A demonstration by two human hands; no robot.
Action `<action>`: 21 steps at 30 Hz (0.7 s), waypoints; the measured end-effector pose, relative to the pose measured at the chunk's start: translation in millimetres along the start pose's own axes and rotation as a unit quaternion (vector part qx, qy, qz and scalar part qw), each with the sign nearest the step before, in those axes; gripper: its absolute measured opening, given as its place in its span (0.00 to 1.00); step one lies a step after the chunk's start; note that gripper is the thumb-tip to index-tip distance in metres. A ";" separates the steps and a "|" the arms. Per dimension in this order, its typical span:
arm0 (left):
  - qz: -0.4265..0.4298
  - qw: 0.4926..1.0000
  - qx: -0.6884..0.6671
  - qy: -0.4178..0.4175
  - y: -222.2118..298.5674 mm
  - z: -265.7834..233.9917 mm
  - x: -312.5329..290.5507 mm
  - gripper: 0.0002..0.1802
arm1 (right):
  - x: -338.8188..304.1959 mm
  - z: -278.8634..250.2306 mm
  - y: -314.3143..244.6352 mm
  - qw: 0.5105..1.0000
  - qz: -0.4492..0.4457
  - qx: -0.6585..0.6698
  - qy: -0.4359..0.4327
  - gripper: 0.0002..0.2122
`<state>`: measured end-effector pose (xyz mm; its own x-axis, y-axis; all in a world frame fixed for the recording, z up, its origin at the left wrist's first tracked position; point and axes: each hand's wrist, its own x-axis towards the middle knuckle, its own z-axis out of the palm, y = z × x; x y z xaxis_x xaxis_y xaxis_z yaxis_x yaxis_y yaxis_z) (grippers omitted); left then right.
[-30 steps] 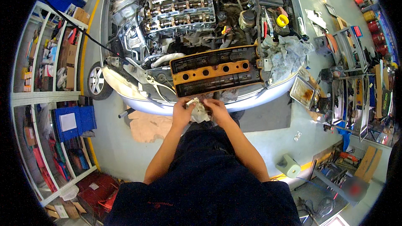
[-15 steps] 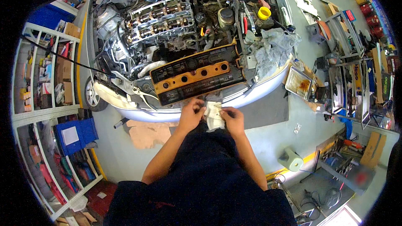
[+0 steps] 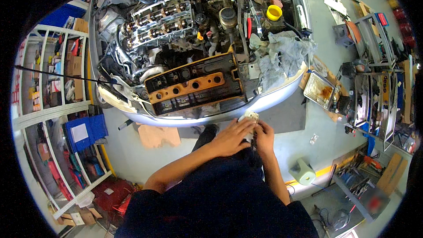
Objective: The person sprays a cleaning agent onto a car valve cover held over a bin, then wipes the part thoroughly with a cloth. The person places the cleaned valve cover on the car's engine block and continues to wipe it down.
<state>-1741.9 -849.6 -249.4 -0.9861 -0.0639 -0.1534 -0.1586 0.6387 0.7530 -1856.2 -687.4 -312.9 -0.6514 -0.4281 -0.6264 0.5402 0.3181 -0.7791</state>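
**Both hands meet at a crumpled pale wipe, just on the near side of the car's front**

Your left hand (image 3: 231, 137) reaches across to the right, its fingers fairly straight and laid over the wipe (image 3: 251, 115); whether it pinches or only presses, you cannot tell from here. Your right hand (image 3: 264, 137) curls closed and seems to grip the wipe's right side, though the fingertips are partly hidden. The wipe itself sits between the two, near the bumper (image 3: 273, 98).

To handle it well, let the right hand hold firm while the left smooths and folds; a flat, layered pad should serve better than a loose wad, and tucked edges are less likely to shed scraps. Keep it on your side of the bumper while you work it, since the engine's camshafts (image 3: 161, 20) lie exposed at the far left. The valve cover (image 3: 186, 87) rests with its inside facing up, left of your hands, so keep your left forearm low and clear of its near edge.
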 end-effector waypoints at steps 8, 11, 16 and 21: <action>-0.246 0.918 -0.256 0.179 -27.7 -30.7 20.5 0.30 | 26.5 0.3 -59.0 0.987 -0.025 -0.102 -0.123 0.14; -0.294 0.883 -0.284 0.232 -16.5 -40.8 25.7 0.22 | 33.5 10.1 -79.8 0.974 -0.071 -0.109 -0.185 0.12; -0.283 0.858 -0.295 0.312 -12.4 -37.0 18.7 0.13 | 41.2 10.5 -81.2 0.963 -0.076 -0.091 -0.241 0.13; -0.241 0.873 -0.292 0.306 -5.2 -47.7 6.1 0.13 | 24.4 15.9 -105.4 0.957 -0.057 -0.107 -0.265 0.16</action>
<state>-1749.5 -889.8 -223.8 -0.6108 -0.7299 -0.3069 -0.3855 -0.0644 0.9205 -1920.6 -744.8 -245.7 -0.3082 -0.8205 -0.4815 0.3242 0.3853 -0.8640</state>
